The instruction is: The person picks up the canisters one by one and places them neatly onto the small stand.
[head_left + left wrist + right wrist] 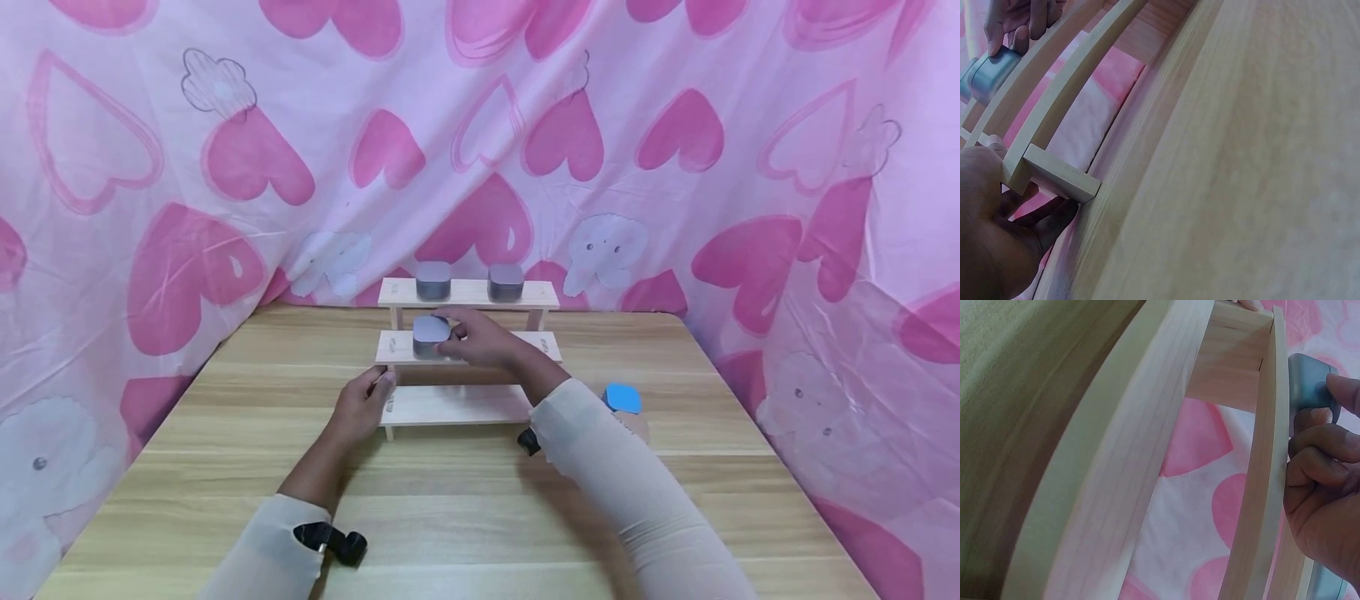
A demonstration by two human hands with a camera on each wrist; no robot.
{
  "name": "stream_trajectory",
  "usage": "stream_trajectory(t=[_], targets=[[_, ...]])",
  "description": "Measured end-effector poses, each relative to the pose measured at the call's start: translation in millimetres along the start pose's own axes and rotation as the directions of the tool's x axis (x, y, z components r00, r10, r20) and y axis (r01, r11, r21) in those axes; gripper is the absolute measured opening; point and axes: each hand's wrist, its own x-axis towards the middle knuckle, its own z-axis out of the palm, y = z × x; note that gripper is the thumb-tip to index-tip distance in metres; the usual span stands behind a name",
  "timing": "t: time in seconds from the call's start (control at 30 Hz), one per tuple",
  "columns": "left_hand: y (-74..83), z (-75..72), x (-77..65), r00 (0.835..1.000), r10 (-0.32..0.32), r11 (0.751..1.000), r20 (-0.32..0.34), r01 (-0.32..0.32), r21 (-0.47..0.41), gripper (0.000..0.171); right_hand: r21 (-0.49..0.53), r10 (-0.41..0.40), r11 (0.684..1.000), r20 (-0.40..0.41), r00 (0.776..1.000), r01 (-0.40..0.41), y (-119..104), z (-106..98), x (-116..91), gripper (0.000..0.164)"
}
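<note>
A three-tier wooden stand (457,403) is on the table, its shelves stepping up toward the back. My right hand (487,340) pinches a small grey rounded-square tin (431,331) at the left part of the middle shelf; the right wrist view shows thumb and fingers on the same tin (1309,384). On the top shelf sit two similar grey tins, a left one (433,282) and a right one (506,283). My left hand (362,406) grips the stand's left side by the lower shelf, and in the left wrist view its fingers curl around the shelf end (1060,175).
A blue-topped rounded-square thing (622,398) stands on the wood-grain table (450,533), right of the stand and partly behind my right sleeve (637,492). Pink heart-patterned cloth (480,125) hangs behind the table and along its sides.
</note>
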Motion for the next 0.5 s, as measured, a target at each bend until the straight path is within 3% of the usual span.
stream_trajectory(t=[0.5], targets=[[1.6,-1.2,-1.0,1.000,-0.003,1.000,0.006,0.003,0.003,0.051,-0.018,0.009,1.000,0.003,1.000,-0.009,-1.2,-1.8,-5.3,0.078]])
